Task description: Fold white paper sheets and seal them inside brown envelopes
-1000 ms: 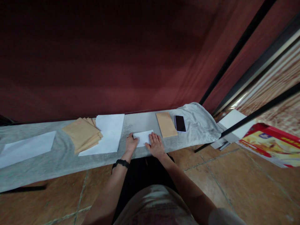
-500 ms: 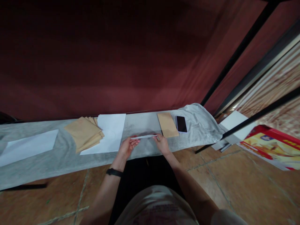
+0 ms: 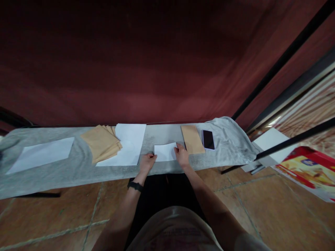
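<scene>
A small white rectangle of paper [image 3: 165,152], apparently folded, is held level between my two hands at the front of the cloth-covered table. My left hand [image 3: 148,161] pinches its left edge. At the opposite edge my right hand [image 3: 181,154] grips it, thumb and fingers closed. Just right of that hand lies a single brown envelope [image 3: 193,139]. On the left, a fanned stack of brown envelopes [image 3: 101,143] partly covers some larger white sheets [image 3: 131,146].
A phone [image 3: 208,139] lies right of the single envelope. Another white sheet [image 3: 43,153] rests far left on the grey cloth [image 3: 78,174]. Behind the table hangs a dark red curtain or wall [image 3: 146,80]. A red and yellow box [image 3: 309,170] stands at the right, near black poles.
The paper was seen nearly edge-on before; now its flat white face shows. Both hands have tilted it down toward the table. My view has shifted slightly left.
</scene>
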`<move>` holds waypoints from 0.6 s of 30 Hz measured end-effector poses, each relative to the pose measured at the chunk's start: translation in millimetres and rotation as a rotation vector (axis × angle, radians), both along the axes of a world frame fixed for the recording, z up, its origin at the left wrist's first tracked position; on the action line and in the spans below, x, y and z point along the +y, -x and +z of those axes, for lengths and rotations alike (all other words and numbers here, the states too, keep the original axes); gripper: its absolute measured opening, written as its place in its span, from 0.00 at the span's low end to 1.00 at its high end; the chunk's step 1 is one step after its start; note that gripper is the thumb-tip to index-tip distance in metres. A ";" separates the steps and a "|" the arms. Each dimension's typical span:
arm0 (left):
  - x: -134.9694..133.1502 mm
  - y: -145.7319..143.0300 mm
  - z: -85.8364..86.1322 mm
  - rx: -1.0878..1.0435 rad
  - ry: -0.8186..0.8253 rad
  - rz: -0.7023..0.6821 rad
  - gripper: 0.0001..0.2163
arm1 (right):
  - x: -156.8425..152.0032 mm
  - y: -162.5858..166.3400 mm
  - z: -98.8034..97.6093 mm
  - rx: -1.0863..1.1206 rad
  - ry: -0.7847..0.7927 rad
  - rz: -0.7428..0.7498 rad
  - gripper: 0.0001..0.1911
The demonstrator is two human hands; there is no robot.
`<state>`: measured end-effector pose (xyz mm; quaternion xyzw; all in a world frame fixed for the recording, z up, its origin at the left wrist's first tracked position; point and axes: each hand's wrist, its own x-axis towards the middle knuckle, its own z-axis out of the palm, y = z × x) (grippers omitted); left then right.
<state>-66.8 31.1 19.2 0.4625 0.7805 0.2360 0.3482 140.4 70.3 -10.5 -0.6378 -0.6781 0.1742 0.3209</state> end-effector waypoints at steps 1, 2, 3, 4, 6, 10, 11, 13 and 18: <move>0.8 -1.5 1.3 0.053 0.006 -0.012 0.11 | 0.7 0.5 0.0 -0.034 -0.013 0.004 0.16; 1.2 -3.2 2.9 0.101 0.014 -0.023 0.10 | 1.3 0.8 0.2 -0.084 -0.029 0.007 0.18; 1.1 -5.1 4.7 0.146 0.024 -0.032 0.10 | 1.6 1.1 0.6 -0.145 -0.045 0.007 0.20; 0.7 -7.1 6.5 0.187 0.034 -0.039 0.10 | 1.4 1.6 0.9 -0.209 -0.059 0.008 0.22; -0.9 -11.3 9.6 0.255 0.055 -0.050 0.10 | -0.9 3.9 0.5 -0.299 -0.081 0.032 0.26; -5.9 -18.1 14.3 0.354 0.075 -0.069 0.13 | -14.2 15.2 -6.6 -0.349 -0.095 0.206 0.25; -7.5 -19.8 15.0 0.369 0.081 -0.070 0.13 | -18.4 18.6 -9.3 -0.366 -0.090 0.244 0.25; -10.6 -24.2 15.3 0.424 0.053 -0.070 0.14 | -25.7 24.4 -14.1 -0.406 -0.074 0.275 0.26; -10.2 -46.1 2.2 0.636 -0.284 -0.270 0.20 | -31.3 28.2 -17.5 -0.436 -0.035 0.263 0.27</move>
